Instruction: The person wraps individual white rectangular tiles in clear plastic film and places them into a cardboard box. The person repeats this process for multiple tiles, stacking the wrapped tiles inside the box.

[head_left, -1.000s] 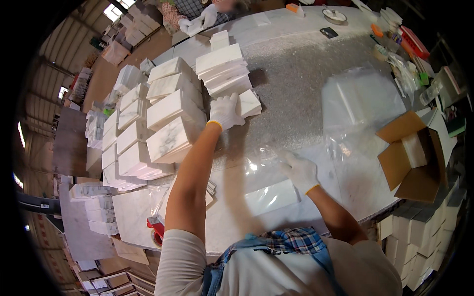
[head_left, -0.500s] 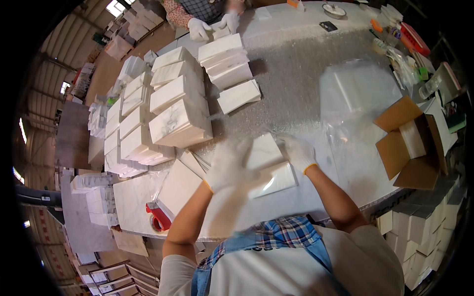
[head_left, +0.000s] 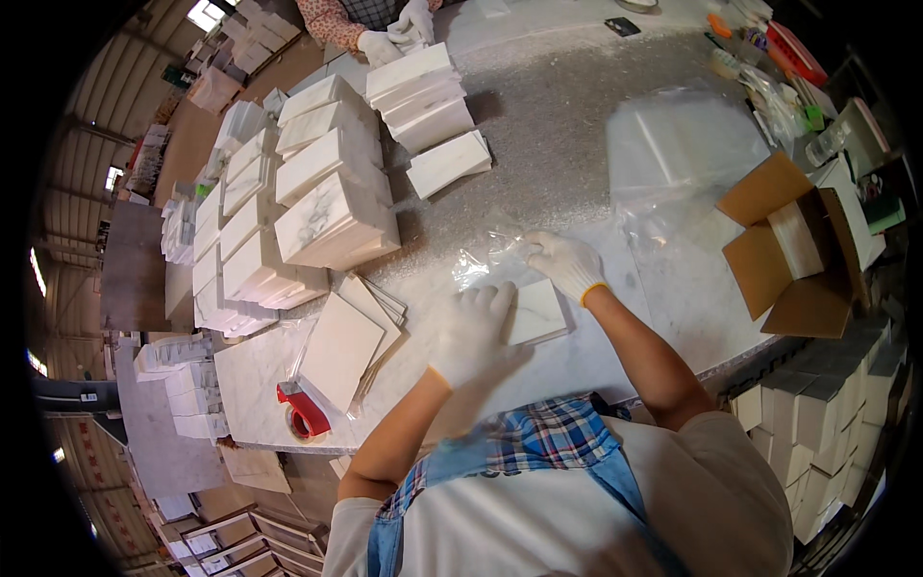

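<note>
On the near part of the table lies a white marble tile (head_left: 540,313) with faint grey veining. My left hand (head_left: 471,335), in a white knitted glove, lies with fingers stretched out along the tile's left side and covers part of it. Crumpled clear plastic film (head_left: 488,258) spreads just beyond the tile. My right hand (head_left: 565,265), gloved too, has its fingers closed at the film's right end, above the tile's far corner. Left of my left hand rests a loose pile of pale flat tiles (head_left: 341,351).
Tall stacks of marble tiles (head_left: 336,226) stand at the left, with a small pile (head_left: 450,165) beside them. A red tape dispenser (head_left: 303,415) sits by the near edge. Clear plastic bags (head_left: 683,144) and an open cardboard box (head_left: 769,260) are rightward. A co-worker's gloved hands (head_left: 396,40) work opposite.
My hands have shifted over the tile, and crumpled film now shows beyond it. The glossy piece nearest me is no longer seen there. The whole view has shifted slightly.
</note>
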`<action>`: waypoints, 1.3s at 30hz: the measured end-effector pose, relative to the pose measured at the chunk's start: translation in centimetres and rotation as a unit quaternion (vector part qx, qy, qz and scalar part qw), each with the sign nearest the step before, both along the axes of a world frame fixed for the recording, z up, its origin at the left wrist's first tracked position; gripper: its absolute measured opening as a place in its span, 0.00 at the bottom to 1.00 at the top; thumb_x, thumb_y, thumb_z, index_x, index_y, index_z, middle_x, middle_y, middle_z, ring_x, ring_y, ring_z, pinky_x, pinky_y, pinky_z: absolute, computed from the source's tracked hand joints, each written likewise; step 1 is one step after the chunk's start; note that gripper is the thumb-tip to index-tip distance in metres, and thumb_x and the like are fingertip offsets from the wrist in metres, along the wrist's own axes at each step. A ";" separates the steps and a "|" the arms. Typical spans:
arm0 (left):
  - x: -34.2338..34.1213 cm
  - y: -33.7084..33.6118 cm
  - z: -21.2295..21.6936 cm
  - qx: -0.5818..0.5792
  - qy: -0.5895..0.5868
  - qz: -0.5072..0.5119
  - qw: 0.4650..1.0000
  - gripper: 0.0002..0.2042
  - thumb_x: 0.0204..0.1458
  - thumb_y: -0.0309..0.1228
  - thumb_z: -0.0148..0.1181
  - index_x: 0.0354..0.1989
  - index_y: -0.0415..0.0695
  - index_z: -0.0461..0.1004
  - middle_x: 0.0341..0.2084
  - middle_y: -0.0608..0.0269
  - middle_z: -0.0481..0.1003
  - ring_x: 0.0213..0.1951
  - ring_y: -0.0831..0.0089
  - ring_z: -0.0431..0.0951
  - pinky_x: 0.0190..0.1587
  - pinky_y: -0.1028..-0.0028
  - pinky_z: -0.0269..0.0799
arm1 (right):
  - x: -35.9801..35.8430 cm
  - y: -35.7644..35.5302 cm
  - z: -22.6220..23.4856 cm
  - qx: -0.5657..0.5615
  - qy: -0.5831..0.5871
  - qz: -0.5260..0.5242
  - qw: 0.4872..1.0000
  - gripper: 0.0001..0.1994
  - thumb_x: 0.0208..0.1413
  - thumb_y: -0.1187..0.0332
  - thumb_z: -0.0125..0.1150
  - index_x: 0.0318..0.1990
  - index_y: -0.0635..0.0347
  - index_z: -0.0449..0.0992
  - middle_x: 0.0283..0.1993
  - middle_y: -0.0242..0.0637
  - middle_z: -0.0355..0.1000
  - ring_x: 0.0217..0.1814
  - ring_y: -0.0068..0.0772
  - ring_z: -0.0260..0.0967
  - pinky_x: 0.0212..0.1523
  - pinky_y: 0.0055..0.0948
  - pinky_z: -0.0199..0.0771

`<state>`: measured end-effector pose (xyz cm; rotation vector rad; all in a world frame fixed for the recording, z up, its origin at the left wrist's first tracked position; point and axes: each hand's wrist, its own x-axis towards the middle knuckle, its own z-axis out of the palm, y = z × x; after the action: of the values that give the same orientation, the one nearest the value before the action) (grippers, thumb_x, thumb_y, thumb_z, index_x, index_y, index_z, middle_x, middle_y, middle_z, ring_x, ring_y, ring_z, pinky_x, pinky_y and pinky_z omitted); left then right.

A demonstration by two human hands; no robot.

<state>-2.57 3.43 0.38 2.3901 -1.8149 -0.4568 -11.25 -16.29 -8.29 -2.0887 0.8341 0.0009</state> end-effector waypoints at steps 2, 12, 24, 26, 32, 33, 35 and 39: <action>0.0 -0.2 -0.1 0.025 -0.003 0.005 1.000 0.40 0.44 0.51 0.71 0.62 0.37 0.66 0.46 0.49 0.75 0.54 0.52 0.75 0.58 0.58 0.68 | 0.2 -0.1 0.7 0.018 0.024 0.009 1.000 0.27 0.60 0.47 0.60 0.64 0.48 0.77 0.58 0.44 0.80 0.58 0.48 0.77 0.58 0.39 0.74; -0.5 1.0 -0.5 -0.059 0.000 0.048 0.997 0.47 0.44 0.51 0.73 0.69 0.36 0.61 0.53 0.44 0.73 0.58 0.48 0.72 0.62 0.56 0.66 | 2.9 0.0 -0.3 0.156 -0.089 -0.035 0.983 0.38 0.56 0.67 0.65 0.75 0.60 0.60 0.42 0.39 0.80 0.38 0.26 0.75 0.40 0.29 0.74; 8.9 -2.7 -3.6 -0.313 0.648 0.268 0.640 0.45 0.51 0.35 0.75 0.74 0.37 0.54 0.48 0.56 0.75 0.45 0.70 0.75 0.47 0.70 0.74 | 5.9 -1.0 7.6 0.424 -0.387 -0.042 0.818 0.37 0.61 0.77 0.63 0.76 0.65 0.56 0.43 0.33 0.73 0.41 0.21 0.71 0.40 0.21 0.70; 11.0 -3.1 -5.1 -0.297 0.739 0.218 0.563 0.36 0.55 0.32 0.71 0.71 0.39 0.60 0.43 0.63 0.76 0.41 0.77 0.73 0.44 0.73 0.71 | 5.5 -0.2 9.1 0.455 -0.397 -0.034 0.796 0.36 0.61 0.77 0.63 0.76 0.65 0.57 0.43 0.33 0.72 0.42 0.22 0.70 0.41 0.22 0.70; 8.1 -3.9 1.7 -0.303 0.710 0.169 0.614 0.22 0.57 0.32 0.70 0.58 0.36 0.76 0.38 0.64 0.79 0.37 0.78 0.75 0.42 0.74 0.73 | 2.3 -0.4 10.7 0.453 -0.412 0.021 0.790 0.32 0.61 0.78 0.62 0.73 0.67 0.61 0.43 0.32 0.72 0.43 0.23 0.69 0.44 0.24 0.71; 9.1 -3.0 1.9 -0.303 0.659 0.182 0.664 0.19 0.57 0.32 0.70 0.55 0.36 0.79 0.36 0.66 0.80 0.36 0.78 0.75 0.41 0.74 0.72 | 1.8 -0.2 11.2 0.450 -0.415 0.031 0.790 0.31 0.61 0.78 0.63 0.72 0.67 0.63 0.43 0.32 0.72 0.42 0.23 0.68 0.45 0.25 0.71; 7.9 -1.7 4.2 -0.323 0.564 0.226 0.726 0.12 0.57 0.32 0.70 0.43 0.35 0.85 0.29 0.70 0.79 0.31 0.80 0.74 0.38 0.75 0.71 | 0.4 -0.1 11.8 0.412 -0.401 0.039 0.817 0.29 0.60 0.78 0.63 0.69 0.68 0.67 0.44 0.32 0.73 0.42 0.23 0.68 0.45 0.25 0.71; 3.7 1.3 9.8 -0.314 0.431 0.189 0.824 0.11 0.54 0.32 0.72 0.36 0.35 0.84 0.28 0.66 0.79 0.31 0.80 0.75 0.38 0.76 0.73 | -3.5 0.0 12.5 0.402 -0.365 0.045 0.839 0.21 0.54 0.78 0.66 0.57 0.68 0.79 0.46 0.34 0.75 0.43 0.23 0.69 0.45 0.26 0.71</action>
<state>1.15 4.72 10.19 1.5917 -0.8606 -0.6207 -14.78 -16.25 4.20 -1.1591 0.1825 -0.3230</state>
